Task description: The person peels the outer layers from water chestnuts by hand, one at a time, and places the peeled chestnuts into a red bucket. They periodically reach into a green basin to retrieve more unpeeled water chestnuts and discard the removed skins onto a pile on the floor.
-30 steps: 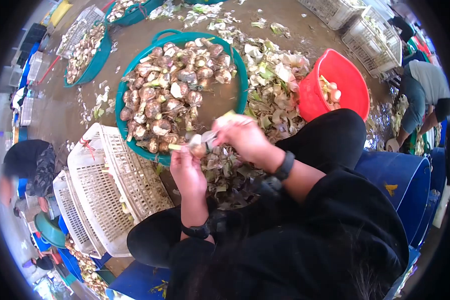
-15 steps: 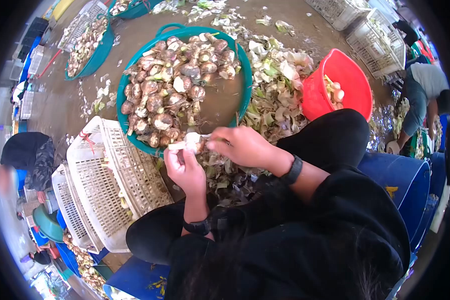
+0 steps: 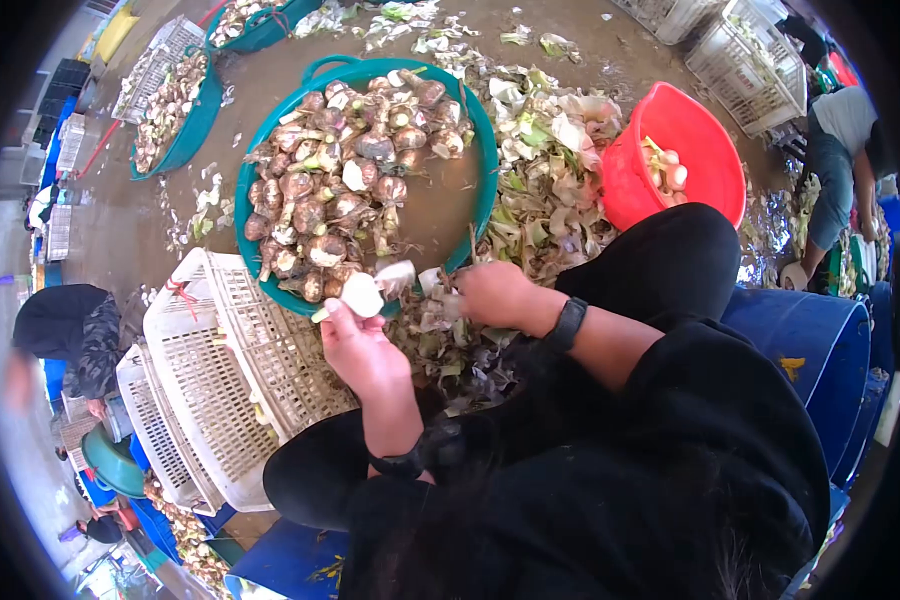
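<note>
A peeled white garlic bulb (image 3: 361,295) with a short pale stem is held between the thumb and fingers of my left hand (image 3: 365,350), over the near rim of a teal tub (image 3: 492,150). Many brown-skinned garlic bulbs (image 3: 310,213) lie heaped in the tub. To the right is my right hand (image 3: 505,297), its fingers curled and blurred above the peel heap; I cannot tell what is in them. A loose piece of peel (image 3: 396,277) shows between the bulb and my right hand, blurred.
Peels (image 3: 550,180) are piled right of the tub. A red bucket (image 3: 705,160) holds several peeled bulbs. White crates (image 3: 205,370) stand at my left, and a blue barrel (image 3: 790,325) at my right. Other people bend over at the far left (image 3: 65,325) and far right (image 3: 840,150).
My right hand has moved right, away from the bulb. The bulb in my left hand now shows a bare white face, and a piece of peel has come apart from it.
</note>
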`<state>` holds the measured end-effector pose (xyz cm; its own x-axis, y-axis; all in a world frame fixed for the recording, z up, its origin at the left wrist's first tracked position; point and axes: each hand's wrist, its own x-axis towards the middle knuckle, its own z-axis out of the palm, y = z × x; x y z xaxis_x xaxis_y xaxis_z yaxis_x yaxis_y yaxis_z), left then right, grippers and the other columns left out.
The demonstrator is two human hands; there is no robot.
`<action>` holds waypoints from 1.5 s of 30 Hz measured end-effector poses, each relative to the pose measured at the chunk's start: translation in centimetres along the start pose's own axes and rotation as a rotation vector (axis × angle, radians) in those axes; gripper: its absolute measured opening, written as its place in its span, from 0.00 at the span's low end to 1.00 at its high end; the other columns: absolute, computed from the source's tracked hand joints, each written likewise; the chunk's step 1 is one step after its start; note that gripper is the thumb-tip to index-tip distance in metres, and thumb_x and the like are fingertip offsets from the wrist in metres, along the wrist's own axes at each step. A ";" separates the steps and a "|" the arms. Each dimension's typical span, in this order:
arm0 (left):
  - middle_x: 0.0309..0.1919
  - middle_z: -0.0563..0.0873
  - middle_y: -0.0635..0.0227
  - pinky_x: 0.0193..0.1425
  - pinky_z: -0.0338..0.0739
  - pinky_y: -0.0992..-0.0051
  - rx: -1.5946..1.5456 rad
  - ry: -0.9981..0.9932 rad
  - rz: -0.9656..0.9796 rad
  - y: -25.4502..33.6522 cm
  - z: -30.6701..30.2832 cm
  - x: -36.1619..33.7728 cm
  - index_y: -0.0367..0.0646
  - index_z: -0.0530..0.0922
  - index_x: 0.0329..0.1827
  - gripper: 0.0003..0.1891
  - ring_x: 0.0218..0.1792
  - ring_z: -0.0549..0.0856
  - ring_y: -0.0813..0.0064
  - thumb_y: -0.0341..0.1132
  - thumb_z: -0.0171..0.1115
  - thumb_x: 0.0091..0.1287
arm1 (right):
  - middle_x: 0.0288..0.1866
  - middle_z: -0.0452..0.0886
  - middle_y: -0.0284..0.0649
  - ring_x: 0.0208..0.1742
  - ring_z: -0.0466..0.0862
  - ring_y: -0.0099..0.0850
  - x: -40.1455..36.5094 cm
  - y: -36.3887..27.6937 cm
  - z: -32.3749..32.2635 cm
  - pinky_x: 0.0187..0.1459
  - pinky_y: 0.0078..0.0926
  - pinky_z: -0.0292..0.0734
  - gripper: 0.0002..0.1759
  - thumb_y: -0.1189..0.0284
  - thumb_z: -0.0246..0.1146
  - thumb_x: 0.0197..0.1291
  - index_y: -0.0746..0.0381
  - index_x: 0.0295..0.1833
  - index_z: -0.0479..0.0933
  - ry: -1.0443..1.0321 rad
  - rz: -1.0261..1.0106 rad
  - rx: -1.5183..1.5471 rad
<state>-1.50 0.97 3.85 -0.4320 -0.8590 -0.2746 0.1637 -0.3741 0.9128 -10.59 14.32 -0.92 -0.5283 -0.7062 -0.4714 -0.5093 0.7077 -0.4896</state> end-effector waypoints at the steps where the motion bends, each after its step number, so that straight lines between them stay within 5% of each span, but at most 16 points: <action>1: 0.31 0.82 0.71 0.28 0.68 0.82 -0.054 -0.001 -0.061 0.5 -0.6 0.7 0.43 0.73 0.38 0.12 0.29 0.79 0.82 0.43 0.52 0.68 | 0.32 0.80 0.50 0.36 0.81 0.46 -0.3 0.4 -0.2 0.39 0.38 0.76 0.16 0.60 0.57 0.52 0.62 0.32 0.79 -0.001 -0.006 0.002; 4: 0.34 0.81 0.69 0.31 0.69 0.81 -0.153 -0.038 -0.202 0.5 -1.9 1.5 0.43 0.73 0.39 0.10 0.34 0.79 0.81 0.40 0.51 0.68 | 0.35 0.81 0.47 0.38 0.81 0.46 -0.5 0.2 -1.4 0.40 0.39 0.76 0.20 0.55 0.55 0.55 0.61 0.37 0.79 -0.049 -0.067 -0.073; 6: 0.35 0.81 0.68 0.32 0.71 0.79 -0.149 -0.055 -0.249 -0.2 -1.6 1.1 0.42 0.73 0.39 0.10 0.35 0.79 0.80 0.40 0.50 0.68 | 0.36 0.80 0.46 0.37 0.80 0.47 0.1 -1.9 -2.5 0.41 0.39 0.76 0.24 0.51 0.54 0.57 0.64 0.37 0.76 0.613 -0.218 0.467; 11: 0.33 0.79 0.65 0.37 0.75 0.77 -0.270 -0.294 -0.281 -2.6 -2.5 2.5 0.40 0.70 0.40 0.09 0.36 0.79 0.75 0.37 0.48 0.69 | 0.26 0.79 0.45 0.29 0.79 0.46 0.0 -4.7 -1.3 0.31 0.42 0.73 0.20 0.54 0.51 0.60 0.60 0.29 0.75 0.201 -0.548 0.319; 16: 0.28 0.76 0.69 0.23 0.65 0.82 0.013 0.225 0.089 -1.1 -2.1 3.7 0.41 0.69 0.36 0.09 0.25 0.75 0.80 0.38 0.48 0.69 | 0.32 0.79 0.46 0.33 0.80 0.42 -2.2 -3.7 0.0 0.31 0.39 0.74 0.17 0.56 0.53 0.60 0.60 0.34 0.75 -0.162 -0.529 -0.002; 19: 0.24 0.75 0.72 0.26 0.65 0.83 0.385 -0.095 0.119 -1.9 -1.4 2.3 0.40 0.71 0.38 0.10 0.24 0.72 0.84 0.38 0.48 0.69 | 0.58 0.69 0.57 0.59 0.71 0.42 0.0 -1.0 -0.8 0.59 0.30 0.65 0.43 0.49 0.52 0.61 0.77 0.64 0.51 0.027 -0.364 0.872; 22: 0.37 0.78 0.63 0.38 0.70 0.81 0.506 -0.382 0.358 -3.7 0.3 0.5 0.36 0.67 0.55 0.18 0.36 0.75 0.80 0.40 0.48 0.69 | 0.43 0.78 0.52 0.33 0.80 0.36 2.7 -0.8 -0.9 0.35 0.34 0.78 0.34 0.47 0.44 0.64 0.70 0.55 0.66 -0.300 0.068 1.756; 26: 0.43 0.78 0.61 0.42 0.72 0.79 0.524 -0.237 0.216 -1.4 -0.1 0.9 0.37 0.64 0.59 0.22 0.41 0.76 0.77 0.43 0.48 0.69 | 0.43 0.79 0.50 0.36 0.82 0.41 -0.3 2.4 -8.8 0.34 0.40 0.80 0.48 0.31 0.34 0.52 0.65 0.55 0.68 -0.632 -0.854 2.175; 28: 0.43 0.78 0.61 0.41 0.73 0.78 0.495 -0.154 0.175 -1.6 -0.4 1.2 0.38 0.66 0.58 0.22 0.40 0.77 0.75 0.44 0.48 0.69 | 0.50 0.76 0.53 0.41 0.81 0.42 2.2 3.6 -9.3 0.39 0.41 0.79 0.46 0.35 0.34 0.57 0.68 0.58 0.65 -0.324 -0.647 2.305; 31: 0.45 0.78 0.62 0.40 0.73 0.77 0.386 -0.133 -0.021 -3.4 -0.2 2.0 0.39 0.68 0.56 0.19 0.39 0.77 0.76 0.42 0.49 0.68 | 0.37 0.77 0.44 0.37 0.77 0.32 9.9 2.0 -5.9 0.43 0.35 0.75 0.32 0.46 0.45 0.63 0.68 0.49 0.68 0.017 0.164 1.841; 34: 0.45 0.79 0.64 0.42 0.72 0.78 0.577 -0.218 0.078 -3.2 0.1 1.8 0.37 0.72 0.53 0.17 0.40 0.78 0.75 0.40 0.50 0.68 | 0.36 0.78 0.45 0.40 0.77 0.31 17.8 -0.6 1.7 0.42 0.35 0.73 0.25 0.49 0.52 0.60 0.63 0.39 0.75 0.417 -0.016 1.291; 36: 0.42 0.80 0.63 0.42 0.72 0.77 0.563 -0.222 0.033 -4.1 -0.8 2.8 0.36 0.74 0.48 0.17 0.40 0.78 0.74 0.40 0.49 0.67 | 0.57 0.71 0.55 0.53 0.76 0.46 24.7 -1.0 6.7 0.54 0.40 0.69 0.29 0.72 0.46 0.55 0.67 0.65 0.56 0.568 0.160 0.269; 37: 0.41 0.80 0.63 0.41 0.73 0.76 0.551 -0.219 0.046 -3.4 -0.3 2.2 0.36 0.73 0.49 0.17 0.40 0.77 0.74 0.42 0.50 0.67 | 0.42 0.78 0.53 0.39 0.79 0.46 26.9 0.7 8.5 0.42 0.37 0.75 0.18 0.62 0.53 0.57 0.61 0.49 0.73 0.600 0.095 0.105; 38: 0.38 0.78 0.69 0.36 0.70 0.80 0.498 -0.195 0.067 -3.2 0.0 1.7 0.41 0.72 0.46 0.15 0.35 0.75 0.79 0.43 0.51 0.67 | 0.38 0.79 0.53 0.38 0.79 0.46 27.1 3.6 9.0 0.41 0.38 0.74 0.17 0.62 0.50 0.59 0.61 0.46 0.75 0.213 0.139 0.481; 40: 0.36 0.76 0.72 0.35 0.70 0.80 0.438 -0.144 -0.074 -4.4 -1.6 3.5 0.44 0.71 0.48 0.15 0.34 0.75 0.80 0.45 0.50 0.67 | 0.36 0.79 0.54 0.40 0.78 0.51 29.1 6.1 11.7 0.44 0.40 0.71 0.21 0.56 0.50 0.60 0.62 0.38 0.78 0.548 -0.133 0.531; 45: 0.36 0.74 0.72 0.33 0.72 0.78 0.320 -0.145 -0.350 -7.8 -2.6 6.4 0.48 0.70 0.51 0.25 0.35 0.75 0.76 0.57 0.54 0.60 | 0.36 0.79 0.53 0.38 0.78 0.50 9.1 2.1 -2.0 0.40 0.44 0.72 0.27 0.61 0.33 0.69 0.63 0.33 0.76 0.211 -0.132 0.500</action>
<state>-3.24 -2.54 -5.81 -0.5350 -0.6353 -0.5570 -0.2839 -0.4857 0.8267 -17.84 9.38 -4.78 -0.6324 -0.7329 -0.2508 -0.2228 0.4822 -0.8473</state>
